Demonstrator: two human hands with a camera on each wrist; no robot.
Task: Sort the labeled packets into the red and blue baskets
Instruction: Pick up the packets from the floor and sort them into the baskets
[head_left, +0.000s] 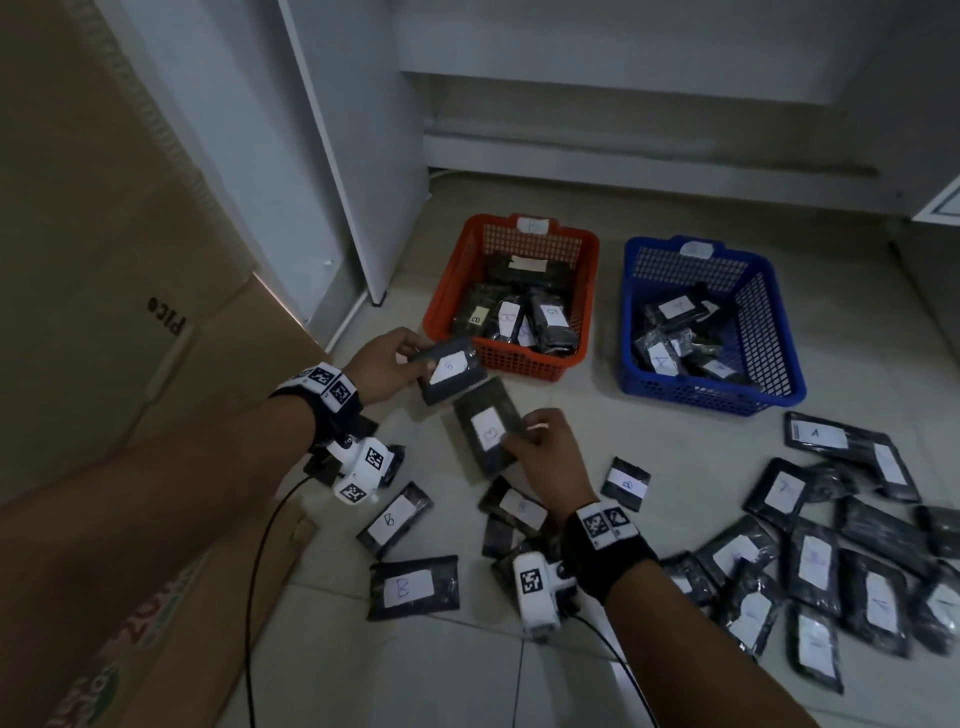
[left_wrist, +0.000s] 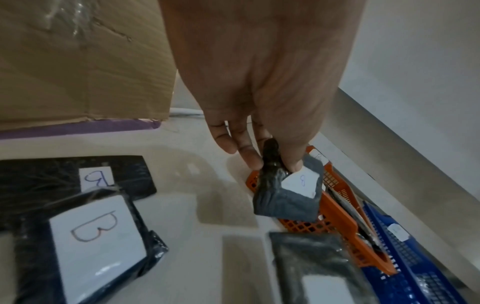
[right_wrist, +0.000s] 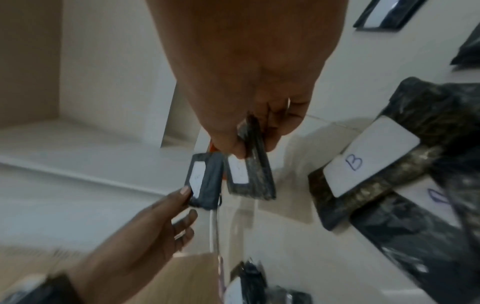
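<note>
The left hand (head_left: 382, 364) pinches a dark packet (head_left: 451, 370) by its corner, thumb on the label side and fingers behind, holding it off the floor just in front of the near rim of the red basket (head_left: 540, 364); the wrist view shows the same pinch (left_wrist: 288, 191), with the label's letter too faint to read for certain. Just right of that grip, the right hand (head_left: 553, 452) pinches a second packet (head_left: 485, 431), marked B, by its edge between thumb and curled fingers, also clear of the floor; the two packets hang side by side, close together, whether touching cannot be told (right_wrist: 249, 176). Beyond both grips, the red basket holds several packets, some with visible B labels; to its right stands the blue basket (head_left: 779, 395), holding packets, one marked A. Below the hands, more B packets (head_left: 413, 587) lie on the tiled floor (head_left: 675, 441). Well to the right of the right hand, a heap (head_left: 831, 566) of unsorted packets spreads over the floor. Left of the left hand stands a cardboard box (head_left: 104, 260).
</note>
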